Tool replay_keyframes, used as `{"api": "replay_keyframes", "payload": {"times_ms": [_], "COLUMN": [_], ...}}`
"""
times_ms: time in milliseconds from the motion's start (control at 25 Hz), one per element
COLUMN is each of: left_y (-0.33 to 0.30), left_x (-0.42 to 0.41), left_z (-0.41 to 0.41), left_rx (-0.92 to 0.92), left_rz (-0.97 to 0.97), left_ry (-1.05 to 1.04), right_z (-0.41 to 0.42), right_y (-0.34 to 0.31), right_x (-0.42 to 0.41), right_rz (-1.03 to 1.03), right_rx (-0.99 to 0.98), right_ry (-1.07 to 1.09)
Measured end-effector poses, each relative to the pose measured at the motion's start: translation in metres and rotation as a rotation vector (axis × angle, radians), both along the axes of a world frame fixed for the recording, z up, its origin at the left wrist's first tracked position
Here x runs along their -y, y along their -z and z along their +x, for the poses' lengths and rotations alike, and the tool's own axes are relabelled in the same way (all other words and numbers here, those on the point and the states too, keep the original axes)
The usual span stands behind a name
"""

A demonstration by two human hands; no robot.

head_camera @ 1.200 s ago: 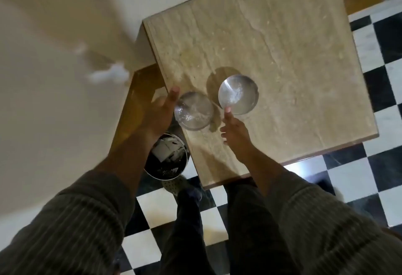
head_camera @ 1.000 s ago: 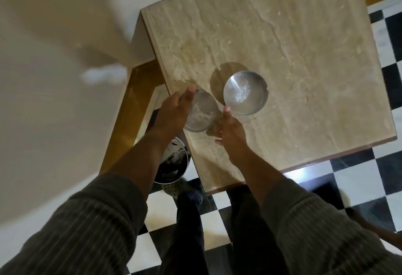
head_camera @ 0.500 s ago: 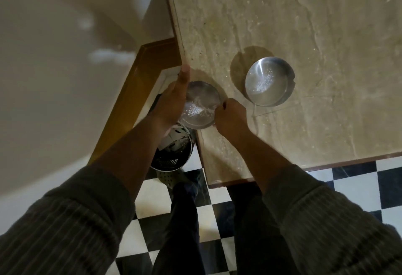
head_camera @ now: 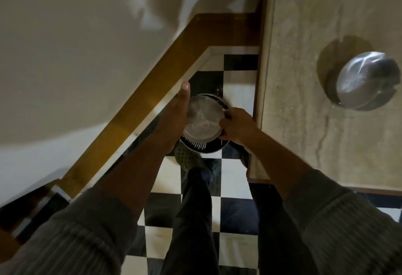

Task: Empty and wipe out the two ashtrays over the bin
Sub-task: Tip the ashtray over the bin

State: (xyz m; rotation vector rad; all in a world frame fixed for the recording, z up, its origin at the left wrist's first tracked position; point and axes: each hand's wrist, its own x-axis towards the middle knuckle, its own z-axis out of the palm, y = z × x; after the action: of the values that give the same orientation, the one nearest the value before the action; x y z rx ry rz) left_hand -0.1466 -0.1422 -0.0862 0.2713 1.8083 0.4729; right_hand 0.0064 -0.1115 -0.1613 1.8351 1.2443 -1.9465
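A metal ashtray (head_camera: pixel 203 121) is held over the bin (head_camera: pixel 206 144) by both hands. The left hand (head_camera: pixel 174 120) is pressed flat against its left side, thumb stretched upward; its fingers are hidden beneath the ashtray. The right hand (head_camera: pixel 236 125) is closed on the right rim, fingers curled over the edge. Pale ash residue is seen inside the ashtray, though blurred. Most of the bin is covered by the ashtray; only its perforated near wall and part of its rim are shown. A second ashtray (head_camera: pixel 367 83) stands on the table (head_camera: pixel 304 122), well apart and nearly cut off at the right edge. A shoe (head_camera: pixel 187 157) is partly hidden by the bin on the chequered floor (head_camera: pixel 235 192).
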Motion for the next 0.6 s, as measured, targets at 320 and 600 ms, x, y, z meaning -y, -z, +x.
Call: {"api": "replay_keyframes", "payload": {"times_ms": [320,600], "left_y": [0.076,0.109], "left_x": [0.036,0.001], "left_z": [-0.061,-0.061], "left_rx": [0.314,0.556], "left_rz": [-0.265,-0.369], "left_ry": [0.043,0.595], "right_z": [-0.004,0.011], "right_y": [0.018,0.017], "right_x": [0.020,0.007], "right_rz": [-0.084,0.483], "right_rx": [-0.126,-0.261], "right_ry": [-0.140,-0.696]}}
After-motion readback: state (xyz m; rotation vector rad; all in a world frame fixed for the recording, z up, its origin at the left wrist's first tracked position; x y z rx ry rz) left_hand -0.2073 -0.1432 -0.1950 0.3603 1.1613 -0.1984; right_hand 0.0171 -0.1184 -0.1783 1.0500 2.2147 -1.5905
